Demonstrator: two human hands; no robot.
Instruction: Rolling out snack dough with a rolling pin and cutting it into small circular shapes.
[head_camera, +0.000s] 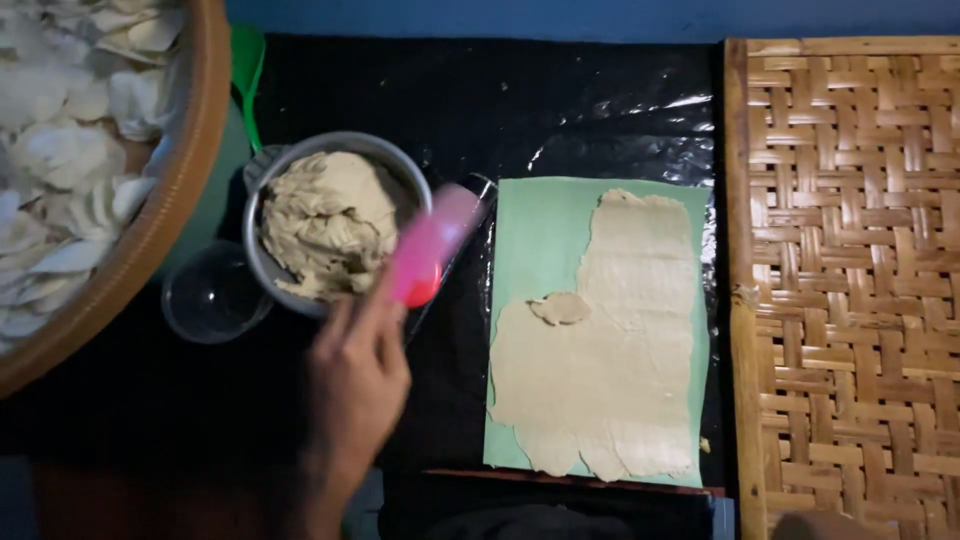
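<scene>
Your left hand (355, 385) is clamped on a pink roller (432, 245), blurred in the picture, its far end just beside the rim of the metal bowl (262, 262) of beige dough (328, 222). To the right, well apart from the hand, a thin sheet of dough (610, 350) lies flattened on a green mat (535, 230) over black plastic. Your right hand is out of sight, and a woven bamboo tray (850, 280) sits at the far right.
</scene>
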